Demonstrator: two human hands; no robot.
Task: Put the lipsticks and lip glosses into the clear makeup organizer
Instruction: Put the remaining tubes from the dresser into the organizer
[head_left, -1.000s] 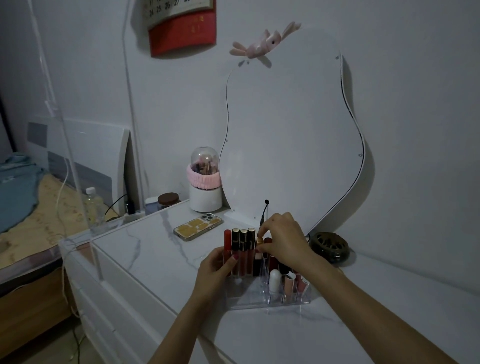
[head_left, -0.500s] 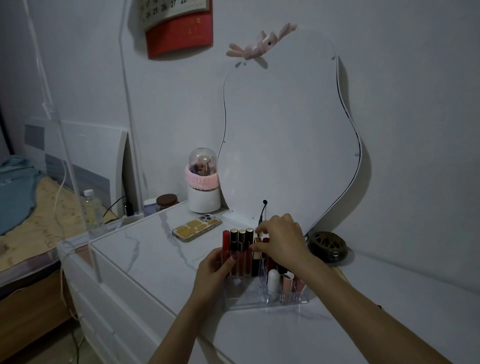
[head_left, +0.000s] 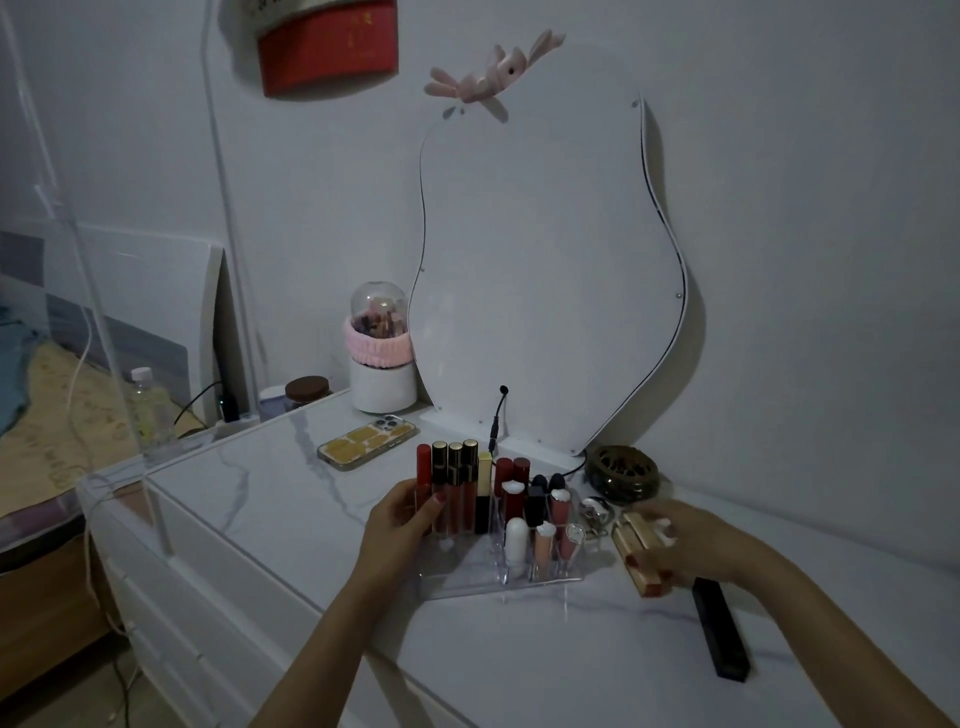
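The clear makeup organizer (head_left: 467, 579) stands on the white marble-look dresser top, holding several upright lipsticks and lip glosses (head_left: 454, 486). My left hand (head_left: 400, 525) grips its left side, thumb against the tall gloss tubes. To the right of the organizer, my right hand (head_left: 680, 545) lies over gold and red lipstick tubes (head_left: 631, 551) on the dresser, fingers curled around them; motion blur hides how firm the hold is. A long black tube (head_left: 719, 626) rests on the dresser just below that hand.
A wavy mirror (head_left: 535, 270) leans on the wall behind. A phone (head_left: 369, 444), a white domed jar with a pink band (head_left: 382, 358), a round dark metal dish (head_left: 621, 473) and keys (head_left: 595, 512) sit nearby. The dresser edge drops off at left toward a bed.
My right hand has left the top of the organizer and swung right and down onto the lipsticks lying beside it. My left hand stays on the organizer's left side.
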